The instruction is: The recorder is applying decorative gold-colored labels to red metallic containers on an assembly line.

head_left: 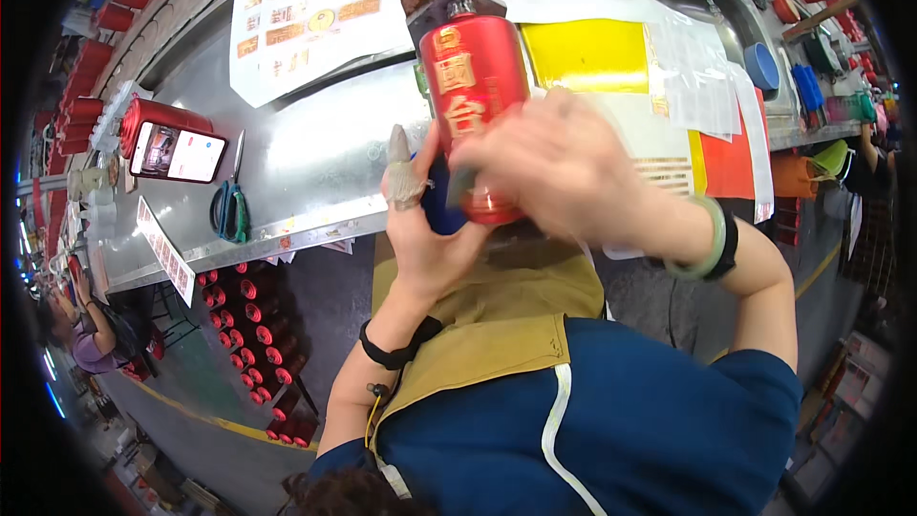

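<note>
A glossy red bottle [473, 67] with gold lettering lies with its neck pointing away from me, over the near edge of the metal bench. My left hand [425, 229] is at the base end, fingers along the bottle's left side; pale coverings wrap some of its fingers. My right hand [564, 158], smeared by motion, is closed over the bottle's lower right side. From its fingers a small dark flat piece [462, 183] sticks out against the bottle; its kind is unclear. Something blue [444, 199] shows between my left hand and the bottle.
Left on the bench are a sheet of gold-brown stickers [310, 24], scissors [229, 205], a phone [179, 152] against a red container, and a sticker strip [164, 250]. Yellow film [585, 55] and a blue cup [760, 66] sit right. Red bottles [253, 334] are stacked below; another person [95, 334] is far left.
</note>
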Motion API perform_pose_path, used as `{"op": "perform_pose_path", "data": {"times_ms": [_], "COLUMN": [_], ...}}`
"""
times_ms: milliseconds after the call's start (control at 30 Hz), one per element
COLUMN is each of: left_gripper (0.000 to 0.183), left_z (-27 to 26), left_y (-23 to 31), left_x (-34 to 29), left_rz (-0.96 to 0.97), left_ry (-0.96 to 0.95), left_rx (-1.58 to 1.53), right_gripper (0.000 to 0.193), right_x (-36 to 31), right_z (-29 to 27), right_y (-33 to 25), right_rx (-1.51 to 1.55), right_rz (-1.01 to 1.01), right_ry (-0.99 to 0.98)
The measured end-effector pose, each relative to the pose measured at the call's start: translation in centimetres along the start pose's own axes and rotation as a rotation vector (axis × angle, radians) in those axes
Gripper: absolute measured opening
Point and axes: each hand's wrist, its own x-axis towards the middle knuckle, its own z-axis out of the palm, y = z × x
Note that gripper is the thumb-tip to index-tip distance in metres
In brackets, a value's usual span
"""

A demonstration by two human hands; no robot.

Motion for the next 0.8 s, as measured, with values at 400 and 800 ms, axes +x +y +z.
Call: {"op": "perform_pose_path", "data": {"times_ms": [400, 800], "left_gripper": [0.088, 0.099], "left_z": [-0.6, -1.2], "left_y": [0.6, -0.6], "left_x": [0.4, 0.8], "left_rz": [-0.033, -0.014], "left_ry": [0.025, -0.183], "left_rx": [-0.053, -0.053], "right_gripper": [0.029, 0.012], "right_x": [-0.4, -3.2], "right_z": [-0.8, 0.2], "right_y": [3.9, 1.8], "right_rx": [-0.133, -0.063], "right_rz": [0.038, 0.018], "right_ry": [0.277, 0.191]}}
